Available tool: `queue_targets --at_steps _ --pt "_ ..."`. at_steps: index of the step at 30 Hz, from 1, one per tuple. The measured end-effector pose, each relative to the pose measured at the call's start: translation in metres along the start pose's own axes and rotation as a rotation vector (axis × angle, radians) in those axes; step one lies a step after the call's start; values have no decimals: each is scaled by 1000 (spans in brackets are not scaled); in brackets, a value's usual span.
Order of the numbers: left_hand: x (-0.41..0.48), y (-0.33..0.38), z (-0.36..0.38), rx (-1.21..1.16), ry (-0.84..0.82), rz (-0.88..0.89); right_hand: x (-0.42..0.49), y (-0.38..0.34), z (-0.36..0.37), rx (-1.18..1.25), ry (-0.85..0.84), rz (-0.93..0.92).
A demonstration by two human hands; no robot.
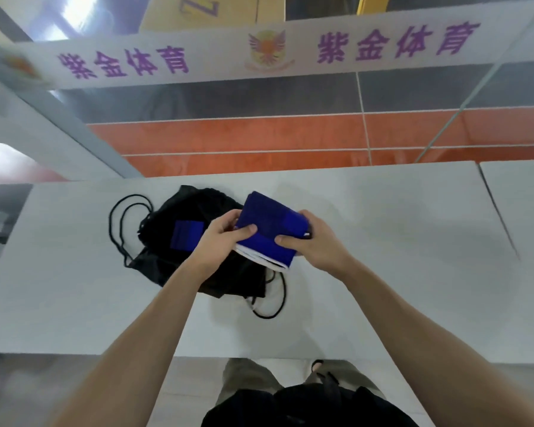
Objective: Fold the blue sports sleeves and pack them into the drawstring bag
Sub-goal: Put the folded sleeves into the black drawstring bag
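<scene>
Folded blue fabric sports sleeves, pinched by left hand and right hand — kept flat above black drawstring bag, presumably for packing.

The white table offers open passage to the right of the bag and along its near edge. The black drawstring bag fills the left centre, and its cord loops out leftward and toward the near edge, lying in the way there. The left hand and right hand, holding the folded blue sleeves, cover the bag's right side. Its mouth seems hidden beneath them.
</scene>
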State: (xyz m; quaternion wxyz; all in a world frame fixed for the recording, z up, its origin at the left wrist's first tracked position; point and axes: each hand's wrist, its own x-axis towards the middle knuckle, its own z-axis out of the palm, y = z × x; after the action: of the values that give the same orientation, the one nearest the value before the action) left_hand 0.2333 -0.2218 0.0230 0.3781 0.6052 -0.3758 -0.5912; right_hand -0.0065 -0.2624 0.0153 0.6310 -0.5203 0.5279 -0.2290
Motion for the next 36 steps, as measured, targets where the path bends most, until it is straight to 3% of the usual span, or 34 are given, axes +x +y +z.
queue_targets --at_steps 4,6,9,13,15,19,23,28,32,36 --pt "3 0 -50 -425 24 -116 12 -21 71 237 130 -4" --pt "2 -1 -65 -463 -20 -156 22 -28 101 266 160 18" --pt "11 -3 -94 -331 99 -149 34 -24 127 201 198 96" --pt "28 3 -141 204 255 -133 34 7 132 -405 487 272" --pt "36 3 -155 487 216 -117 34 19 139 -561 470 386" --pt "47 4 -149 755 50 -47 40 26 156 -536 449 478" --pt "59 -8 -134 857 -58 -37 48 26 163 -395 461 450" --pt "73 -17 -126 790 -181 -135 39 23 159 -236 525 336" --pt "78 -27 -114 608 -298 -228 28 24 151 -239 535 277" --pt "77 -45 -98 763 -422 -181 18 29 139 -286 495 266"
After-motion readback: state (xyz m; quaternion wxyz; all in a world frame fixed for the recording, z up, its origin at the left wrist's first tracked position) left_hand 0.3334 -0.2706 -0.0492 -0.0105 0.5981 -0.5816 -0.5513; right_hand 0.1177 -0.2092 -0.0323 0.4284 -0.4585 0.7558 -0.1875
